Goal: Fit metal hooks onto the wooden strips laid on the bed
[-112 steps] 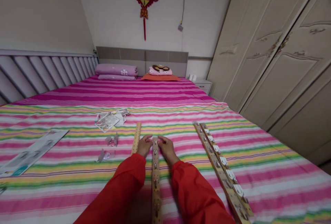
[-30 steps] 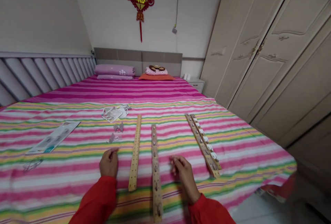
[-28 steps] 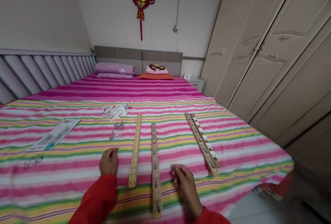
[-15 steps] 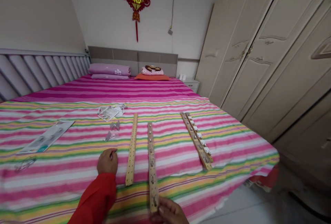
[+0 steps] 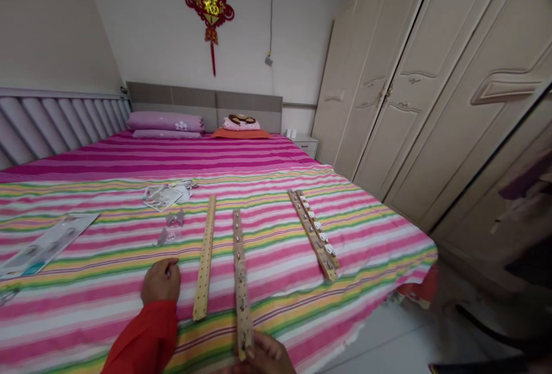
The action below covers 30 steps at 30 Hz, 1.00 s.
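Note:
My left hand (image 5: 161,282), in a red sleeve, rests on the striped cloth with its fingers curled; what they hold, if anything, is hidden. To its right lies a bare wooden strip (image 5: 204,264) with rows of small holes. My right hand (image 5: 265,354) grips the near end of a second wooden strip (image 5: 240,270), which carries several small metal pieces along its length. Farther right, two more strips (image 5: 314,233) lie side by side, one bearing several white pieces. Small clear plastic bags (image 5: 175,218) are beyond my left hand.
A pile of clear packets (image 5: 170,194) lies farther back on the bed. At left is a long plastic package (image 5: 49,244). Folded purple bedding (image 5: 166,122) and a pink pillow (image 5: 240,124) sit by the headboard. A wardrobe (image 5: 388,98) stands at right.
The view has turned slightly right, so everything appears shifted left. Both hands keep about the same places beside the strips.

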{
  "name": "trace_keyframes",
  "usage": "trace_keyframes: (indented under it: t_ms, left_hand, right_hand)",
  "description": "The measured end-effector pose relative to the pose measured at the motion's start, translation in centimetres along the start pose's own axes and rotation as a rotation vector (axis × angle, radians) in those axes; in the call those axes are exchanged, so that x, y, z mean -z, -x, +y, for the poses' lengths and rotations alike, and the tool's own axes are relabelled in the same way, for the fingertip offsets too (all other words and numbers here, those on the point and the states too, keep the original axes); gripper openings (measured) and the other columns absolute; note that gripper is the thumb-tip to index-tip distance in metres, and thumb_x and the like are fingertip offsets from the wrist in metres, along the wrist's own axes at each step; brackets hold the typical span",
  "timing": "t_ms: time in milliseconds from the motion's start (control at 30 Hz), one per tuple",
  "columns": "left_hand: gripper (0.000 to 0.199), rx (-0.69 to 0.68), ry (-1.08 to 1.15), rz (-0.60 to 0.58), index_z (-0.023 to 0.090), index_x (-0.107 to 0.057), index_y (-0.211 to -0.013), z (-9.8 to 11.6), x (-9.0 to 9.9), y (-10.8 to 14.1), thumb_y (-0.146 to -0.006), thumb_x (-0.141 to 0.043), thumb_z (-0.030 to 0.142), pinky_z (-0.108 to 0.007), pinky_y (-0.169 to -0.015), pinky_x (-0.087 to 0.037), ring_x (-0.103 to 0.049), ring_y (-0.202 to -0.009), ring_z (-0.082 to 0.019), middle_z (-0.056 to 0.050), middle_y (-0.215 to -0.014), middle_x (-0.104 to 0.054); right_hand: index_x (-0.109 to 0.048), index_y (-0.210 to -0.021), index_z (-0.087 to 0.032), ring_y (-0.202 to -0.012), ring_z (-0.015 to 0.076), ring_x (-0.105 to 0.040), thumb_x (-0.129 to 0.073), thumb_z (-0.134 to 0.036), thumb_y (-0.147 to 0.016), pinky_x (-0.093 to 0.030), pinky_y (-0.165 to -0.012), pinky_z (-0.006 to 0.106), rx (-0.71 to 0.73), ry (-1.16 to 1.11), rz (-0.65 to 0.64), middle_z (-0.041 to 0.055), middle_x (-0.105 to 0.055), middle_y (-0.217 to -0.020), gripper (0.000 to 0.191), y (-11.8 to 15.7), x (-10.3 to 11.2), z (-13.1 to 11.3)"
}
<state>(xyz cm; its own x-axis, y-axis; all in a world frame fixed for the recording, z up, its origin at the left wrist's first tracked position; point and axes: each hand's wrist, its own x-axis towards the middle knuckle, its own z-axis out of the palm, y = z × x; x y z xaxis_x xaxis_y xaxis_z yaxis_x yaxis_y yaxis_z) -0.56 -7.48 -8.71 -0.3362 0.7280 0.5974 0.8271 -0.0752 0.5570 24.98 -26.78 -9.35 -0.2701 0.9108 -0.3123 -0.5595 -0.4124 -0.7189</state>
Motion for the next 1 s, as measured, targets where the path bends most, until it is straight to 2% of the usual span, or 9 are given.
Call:
trace_keyframes:
  t_ms: [167,333,533,667,767,867,1000]
  left_hand:
    - [0.028,0.03,-0.008,-0.054,0.016,-0.066,-0.082,0.1,0.4,-0.2,-0.078,-0.041,0.028,-0.034,-0.075,-0.046,-0.059,-0.082,-0.024,-0.009,-0.085,-0.065]
    - [0.029,0.036,-0.024,-0.045,0.017,-0.066,-0.083,0.6,0.8,-0.3,-0.078,-0.039,0.028,-0.036,-0.077,-0.046,-0.058,-0.085,-0.025,-0.009,-0.088,-0.066]
    - [0.03,0.035,-0.045,-0.082,0.017,-0.067,-0.085,0.3,0.7,-0.2,-0.079,-0.04,0.028,-0.035,-0.076,-0.046,-0.058,-0.085,-0.025,-0.009,-0.089,-0.065]
    - [0.031,0.024,-0.064,-0.061,0.019,-0.066,-0.089,0.3,0.6,0.0,-0.083,-0.039,0.03,-0.035,-0.074,-0.045,-0.057,-0.085,-0.024,-0.008,-0.091,-0.064]
    - [0.029,0.058,-0.053,-0.089,0.019,-0.067,-0.089,0.0,0.6,-0.1,-0.081,-0.041,0.031,-0.036,-0.075,-0.046,-0.058,-0.086,-0.025,-0.008,-0.093,-0.065]
    - [0.03,0.088,-0.048,-0.146,0.019,-0.067,-0.088,-0.4,0.5,-0.5,-0.078,-0.042,0.032,-0.038,-0.076,-0.046,-0.058,-0.088,-0.027,-0.009,-0.094,-0.065]
    - [0.031,0.096,-0.063,-0.155,0.019,-0.067,-0.089,-1.2,0.2,-0.8,-0.078,-0.041,0.033,-0.039,-0.079,-0.047,-0.058,-0.092,-0.028,-0.009,-0.096,-0.066]
  right_hand:
    - [-0.066,-0.1,-0.014,-0.073,0.0147,-0.07,-0.081,-0.039,-0.063,-0.046,-0.056,0.016,0.046,-0.071,-0.012,0.0074,-0.07,-0.095,0.047,0.4,0.5,-0.5]
    - [-0.068,-0.099,-0.014,-0.066,0.0127,-0.068,-0.082,-0.041,-0.062,-0.048,-0.055,0.018,0.078,-0.027,0.015,0.0065,-0.068,-0.09,0.048,0.7,1.8,-1.6]
    - [-0.07,-0.098,-0.012,-0.061,0.0112,-0.065,-0.083,-0.039,-0.061,-0.047,-0.053,0.017,0.173,-0.001,0.084,0.0037,-0.065,-0.077,0.047,1.8,2.8,-5.3]
    - [-0.071,-0.095,-0.013,-0.062,0.0103,-0.063,-0.081,-0.035,-0.063,-0.047,-0.053,0.017,0.271,0.043,0.156,0.0038,-0.065,-0.08,0.04,2.1,3.9,-8.4]
    - [-0.071,-0.094,-0.013,-0.062,0.0104,-0.063,-0.081,-0.034,-0.063,-0.048,-0.054,0.017,0.323,0.064,0.21,0.0043,-0.066,-0.081,0.039,2.0,5.2,-10.2]
    - [-0.071,-0.091,-0.011,-0.063,0.0113,-0.063,-0.081,-0.033,-0.063,-0.05,-0.056,0.019,0.343,0.081,0.264,0.0058,-0.067,-0.081,0.037,1.7,6.6,-11.5]
    - [-0.071,-0.091,-0.01,-0.063,0.012,-0.064,-0.082,-0.034,-0.062,-0.052,-0.056,0.02,0.348,0.08,0.321,0.0086,-0.069,-0.085,0.039,1.1,7.8,-12.4]
